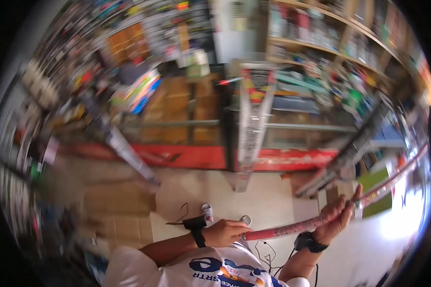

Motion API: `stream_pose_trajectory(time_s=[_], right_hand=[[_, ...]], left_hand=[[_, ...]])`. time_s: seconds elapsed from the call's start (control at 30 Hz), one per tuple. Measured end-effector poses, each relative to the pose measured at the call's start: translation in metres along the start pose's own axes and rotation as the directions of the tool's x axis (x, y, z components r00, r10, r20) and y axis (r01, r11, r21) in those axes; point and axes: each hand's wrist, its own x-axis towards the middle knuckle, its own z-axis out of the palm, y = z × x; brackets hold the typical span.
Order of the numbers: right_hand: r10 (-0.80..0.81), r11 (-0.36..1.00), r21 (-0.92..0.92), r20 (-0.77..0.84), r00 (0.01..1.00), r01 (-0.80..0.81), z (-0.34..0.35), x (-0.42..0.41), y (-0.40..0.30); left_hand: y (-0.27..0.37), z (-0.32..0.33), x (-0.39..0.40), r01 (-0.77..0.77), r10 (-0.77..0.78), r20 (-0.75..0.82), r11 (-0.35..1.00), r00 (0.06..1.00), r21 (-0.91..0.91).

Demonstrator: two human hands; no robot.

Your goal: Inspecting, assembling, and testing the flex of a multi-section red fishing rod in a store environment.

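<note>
A long red patterned pole (291,229) slants from in front of my white printed shirt up to the right edge of the view. My left hand (226,232) grips its near end. Farther along the same pole, my right hand (336,219) is wrapped around it, close to a metallic joint or collar (358,204), with one finger stretched out. Both wrists wear black straps, and dark box-shaped devices are attached there. Past the joint, a thinner red section carries on towards a bright area, where its far end cannot be made out clearly.
Ahead stands a workbench or rack with a red printed front strip (201,156). A pale tapering frame (253,132) and dark slanting bars (344,150) project towards me. Crowded shelves (309,42) line the back. Flattened cardboard (120,229) and thin black cables (267,256) lie on the floor. Much is blurred.
</note>
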Motion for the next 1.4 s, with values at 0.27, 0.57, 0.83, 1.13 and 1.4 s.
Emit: stream_pose_trajectory(time_s=[0.27, 0.57, 0.83, 1.13, 1.4], right_hand=[[0.292, 0.954, -0.006, 0.253, 0.922, -0.301, 0.088, -0.046, 0.069], [0.445, 0.627, 0.06, 0.792, 0.419, -0.777, 0.217, -0.229, 0.151], [0.632, 0.357, -0.161, 0.767, 0.111, -0.92, 0.307, -0.394, 0.206], [0.721, 0.032, -0.159, 0.688, -0.087, -0.987, 0.354, -0.479, 0.263], [0.654, 0.056, -0.312, 0.729, -0.201, -0.948, 0.424, -0.504, 0.301]], left_hand=[[0.054, 0.024, -0.143, 0.226, -0.211, -0.222, 0.973, 0.952, 0.044], [0.125, 0.109, -0.365, 0.213, -0.29, -0.676, 0.957, 0.677, -0.197], [0.174, 0.19, -0.51, 0.487, -0.173, -0.914, 0.873, 0.367, 0.031], [0.216, 0.228, -0.562, 0.472, -0.48, -0.877, 0.769, -0.017, -0.43], [0.216, 0.179, -0.545, 0.655, -0.343, -0.935, 0.728, 0.091, -0.203]])
